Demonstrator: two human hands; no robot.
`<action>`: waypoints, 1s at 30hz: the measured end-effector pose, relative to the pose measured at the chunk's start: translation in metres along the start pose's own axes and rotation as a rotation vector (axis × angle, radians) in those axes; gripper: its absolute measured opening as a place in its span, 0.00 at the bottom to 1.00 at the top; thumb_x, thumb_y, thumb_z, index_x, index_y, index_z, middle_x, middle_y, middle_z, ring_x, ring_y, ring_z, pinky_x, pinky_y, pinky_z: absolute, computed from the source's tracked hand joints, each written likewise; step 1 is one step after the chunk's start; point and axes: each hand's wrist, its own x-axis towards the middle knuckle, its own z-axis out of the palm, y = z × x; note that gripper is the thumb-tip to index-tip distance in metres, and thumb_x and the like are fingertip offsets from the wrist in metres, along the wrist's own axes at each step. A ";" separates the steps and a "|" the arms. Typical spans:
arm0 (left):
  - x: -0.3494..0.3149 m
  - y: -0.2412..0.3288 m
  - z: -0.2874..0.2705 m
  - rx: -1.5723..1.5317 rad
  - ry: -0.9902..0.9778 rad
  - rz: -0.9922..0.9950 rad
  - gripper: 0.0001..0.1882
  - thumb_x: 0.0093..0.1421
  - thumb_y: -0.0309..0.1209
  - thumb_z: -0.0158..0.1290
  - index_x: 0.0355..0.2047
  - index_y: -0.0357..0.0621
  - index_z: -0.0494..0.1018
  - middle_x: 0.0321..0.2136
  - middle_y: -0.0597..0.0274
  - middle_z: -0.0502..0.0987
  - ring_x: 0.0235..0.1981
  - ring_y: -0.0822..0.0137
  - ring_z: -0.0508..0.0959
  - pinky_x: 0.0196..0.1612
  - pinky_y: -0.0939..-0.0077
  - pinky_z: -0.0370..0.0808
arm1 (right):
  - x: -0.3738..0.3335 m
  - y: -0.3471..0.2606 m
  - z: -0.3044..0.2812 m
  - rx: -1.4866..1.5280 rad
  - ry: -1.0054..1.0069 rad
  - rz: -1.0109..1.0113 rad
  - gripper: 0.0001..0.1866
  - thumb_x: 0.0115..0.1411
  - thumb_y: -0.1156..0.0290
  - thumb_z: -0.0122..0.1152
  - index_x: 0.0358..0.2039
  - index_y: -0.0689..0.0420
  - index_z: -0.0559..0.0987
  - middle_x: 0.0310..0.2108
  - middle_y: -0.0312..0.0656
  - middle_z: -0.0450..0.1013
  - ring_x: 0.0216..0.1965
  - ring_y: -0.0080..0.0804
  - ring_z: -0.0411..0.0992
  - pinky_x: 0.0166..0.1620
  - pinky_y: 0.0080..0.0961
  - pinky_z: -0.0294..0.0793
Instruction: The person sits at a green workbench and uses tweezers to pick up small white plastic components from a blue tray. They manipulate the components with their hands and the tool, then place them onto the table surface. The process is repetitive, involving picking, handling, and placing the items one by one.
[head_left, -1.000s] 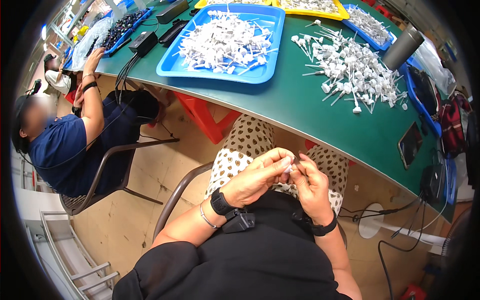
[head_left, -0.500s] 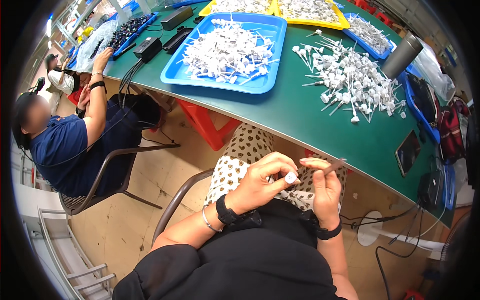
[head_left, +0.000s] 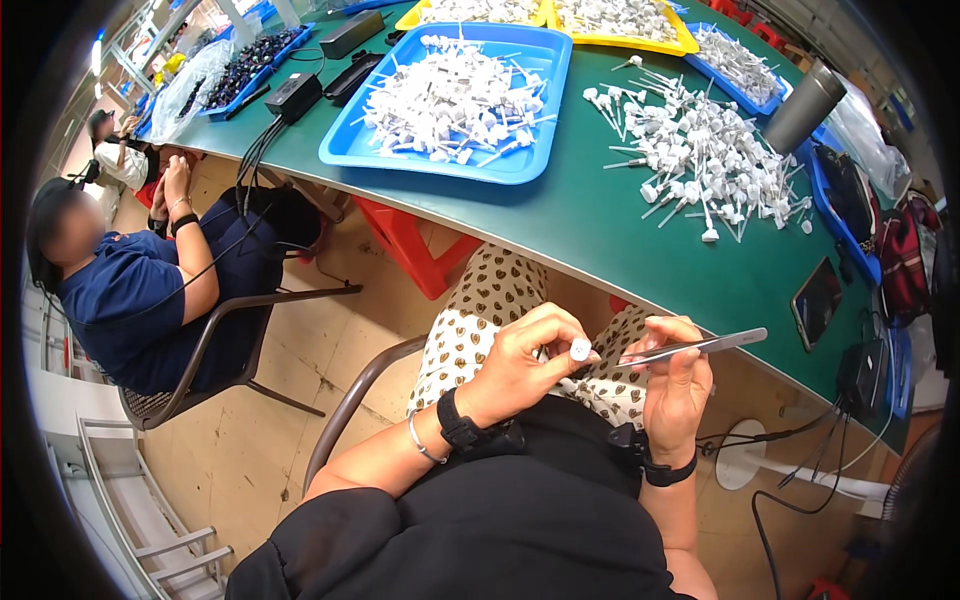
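Note:
Over my lap, my left hand (head_left: 525, 355) is closed on a small white plastic piece with a round end (head_left: 580, 349), which faces up between thumb and fingers. Just to its right, my right hand (head_left: 672, 390) grips metal tweezers (head_left: 718, 343) between thumb and fingers. The tweezers lie nearly level; their narrow tips point left toward the white piece, a short gap away. On the table beyond my hands is a loose pile of white pieces with thin stems (head_left: 700, 150). A blue tray (head_left: 340, 155) to its left holds many similar pieces.
The green table (head_left: 590, 240) has its edge just beyond my hands. A phone (head_left: 816, 304), a grey cylindrical flask (head_left: 805, 108) and cables lie toward the right. Yellow trays (head_left: 688, 40) stand farther back. A person in blue (head_left: 140, 300) sits at left.
My right hand has turned and shifted slightly right, bringing the tweezers across toward the white piece. My left hand stays nearly still. The seated person has drawn an arm back from the table.

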 end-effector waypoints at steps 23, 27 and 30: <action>-0.001 0.006 0.003 -0.018 0.000 -0.052 0.19 0.56 0.22 0.66 0.48 0.40 0.79 0.35 0.63 0.76 0.30 0.77 0.76 0.32 0.82 0.76 | 0.001 0.000 -0.003 0.041 0.041 0.093 0.18 0.73 0.61 0.51 0.46 0.66 0.77 0.40 0.42 0.71 0.34 0.28 0.76 0.41 0.25 0.77; -0.002 0.006 0.001 0.005 -0.009 -0.054 0.17 0.57 0.23 0.65 0.48 0.40 0.79 0.35 0.63 0.76 0.29 0.77 0.77 0.30 0.83 0.75 | 0.000 0.002 -0.002 0.043 0.042 0.088 0.18 0.73 0.61 0.51 0.45 0.67 0.77 0.39 0.42 0.71 0.34 0.28 0.76 0.41 0.24 0.77; -0.002 0.007 0.000 0.016 -0.001 -0.054 0.17 0.58 0.23 0.65 0.48 0.40 0.79 0.35 0.62 0.77 0.28 0.78 0.77 0.29 0.83 0.75 | 0.000 0.004 -0.003 0.041 0.036 0.087 0.18 0.73 0.61 0.51 0.45 0.67 0.77 0.39 0.42 0.71 0.34 0.28 0.76 0.40 0.24 0.77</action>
